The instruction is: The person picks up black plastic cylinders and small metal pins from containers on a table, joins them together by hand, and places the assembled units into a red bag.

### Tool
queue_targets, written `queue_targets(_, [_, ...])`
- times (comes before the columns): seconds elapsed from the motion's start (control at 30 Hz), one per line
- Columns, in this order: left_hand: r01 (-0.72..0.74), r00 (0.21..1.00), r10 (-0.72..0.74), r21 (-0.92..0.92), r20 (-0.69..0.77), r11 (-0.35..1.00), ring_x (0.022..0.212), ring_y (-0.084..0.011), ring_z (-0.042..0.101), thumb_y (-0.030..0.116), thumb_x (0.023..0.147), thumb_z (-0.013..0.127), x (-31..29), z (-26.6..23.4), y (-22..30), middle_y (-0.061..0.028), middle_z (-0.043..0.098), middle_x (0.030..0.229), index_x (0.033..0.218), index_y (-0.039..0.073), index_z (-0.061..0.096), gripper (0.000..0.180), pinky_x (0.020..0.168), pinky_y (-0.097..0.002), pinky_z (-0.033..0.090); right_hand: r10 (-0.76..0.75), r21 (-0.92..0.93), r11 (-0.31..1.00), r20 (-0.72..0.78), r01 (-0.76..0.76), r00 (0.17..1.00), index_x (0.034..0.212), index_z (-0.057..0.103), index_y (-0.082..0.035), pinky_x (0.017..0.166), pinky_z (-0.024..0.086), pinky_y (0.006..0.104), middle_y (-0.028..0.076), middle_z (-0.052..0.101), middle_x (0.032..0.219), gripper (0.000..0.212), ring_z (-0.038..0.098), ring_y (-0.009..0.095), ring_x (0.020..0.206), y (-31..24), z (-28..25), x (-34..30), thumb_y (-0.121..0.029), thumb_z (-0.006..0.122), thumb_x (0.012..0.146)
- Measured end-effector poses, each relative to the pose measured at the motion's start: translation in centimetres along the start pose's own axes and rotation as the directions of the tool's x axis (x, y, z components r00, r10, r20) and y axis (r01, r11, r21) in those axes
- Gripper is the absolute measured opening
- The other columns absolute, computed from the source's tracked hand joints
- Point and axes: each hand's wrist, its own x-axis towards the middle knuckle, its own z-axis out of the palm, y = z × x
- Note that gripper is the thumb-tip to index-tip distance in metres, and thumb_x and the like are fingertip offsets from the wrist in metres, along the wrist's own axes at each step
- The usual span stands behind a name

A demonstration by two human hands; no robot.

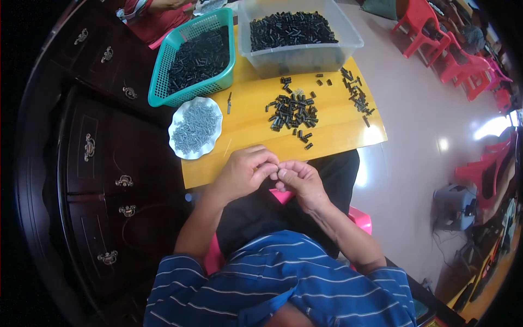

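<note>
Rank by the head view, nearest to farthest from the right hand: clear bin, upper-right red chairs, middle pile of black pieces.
1. Middle pile of black pieces: ahead of the right hand.
2. Clear bin: beyond the pile.
3. Red chairs: upper right, on the floor.

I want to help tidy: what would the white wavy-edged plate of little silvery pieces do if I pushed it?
The white wavy-edged plate would probably slide, not roll, as it lies flat. Pushed left, it might tip, since its rim seems to overhang the smooth yellow table. The loose little silvery pieces, heaped inside, could spill.
</note>
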Motion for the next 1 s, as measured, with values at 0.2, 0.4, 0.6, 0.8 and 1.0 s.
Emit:
queue_targets(0.2, [-0.002, 0.998, 0.000, -0.043, -0.057, 0.999, 0.069, -0.0191, 0.069, 0.001, 0.087, 0.067, -0.3, 1.2, -0.5, -0.0100, 0.067, 0.080, 0.092, 0.000, 0.069, 0.005, 0.064, -0.0301, 0.053, 0.011, 0.140, 0.990, -0.065, -0.002, 0.998, 0.113, 0.067, -0.003, 0.073, 0.056, 0.0264, 0.008, 0.073, 0.099, 0.017, 0.069, 0.013, 0.079, 0.5, 0.2, -0.1, -0.009, 0.065, 0.097])
queue_targets(0.4, [-0.010, 0.998, 0.009, -0.018, -0.062, 1.000, 0.085, -0.0217, 0.070, 0.005, 0.084, 0.072, -0.7, 1.0, 0.1, -0.0116, 0.068, 0.094, 0.110, 0.002, 0.067, 0.026, 0.070, -0.0315, 0.053, 0.112, 0.272, 0.953, 0.082, -0.130, 0.990, 0.115, 0.065, -0.006, 0.084, 0.055, 0.0300, 0.007, 0.072, 0.104, 0.020, 0.069, 0.015, 0.089, -0.5, 0.0, 0.0, -0.016, 0.065, 0.098])
queue_targets(0.6, [-0.095, 0.989, 0.125, 0.325, -0.073, 0.941, 0.091, -0.0303, 0.068, 0.011, 0.075, 0.078, -0.5, 2.2, 0.5, -0.0144, 0.067, 0.108, 0.121, 0.003, 0.063, 0.049, 0.076, -0.0395, 0.056, 0.123, 0.279, 0.949, 0.108, -0.149, 0.987, 0.113, 0.066, -0.008, 0.093, 0.050, 0.0327, 0.006, 0.071, 0.109, 0.021, 0.067, 0.015, 0.101, -0.6, 0.4, 0.3, -0.022, 0.065, 0.098])
queue_targets(0.8, [-0.125, 0.982, 0.165, 0.354, -0.086, 0.927, 0.084, -0.0309, 0.069, 0.011, 0.073, 0.078, -0.4, 3.1, -0.5, -0.0129, 0.069, 0.099, 0.108, 0.003, 0.068, 0.037, 0.073, -0.0395, 0.056, 0.109, 0.284, 0.948, 0.124, -0.141, 0.986, 0.112, 0.066, -0.010, 0.095, 0.049, 0.0333, 0.006, 0.070, 0.111, 0.021, 0.066, 0.015, 0.102, 0.0, -0.5, 0.4, -0.025, 0.063, 0.099])
queue_targets(1.0, [-0.105, 0.989, 0.130, 0.292, -0.069, 0.951, 0.077, -0.0289, 0.069, 0.009, 0.073, 0.078, -0.4, 2.5, -0.5, -0.0119, 0.069, 0.092, 0.100, 0.003, 0.067, 0.030, 0.067, -0.0375, 0.055, 0.190, 0.386, 0.900, 0.069, -0.202, 0.979, 0.115, 0.064, -0.010, 0.095, 0.050, 0.0354, 0.008, 0.069, 0.113, 0.023, 0.066, 0.018, 0.104, 0.1, -0.2, 0.4, -0.026, 0.061, 0.100])
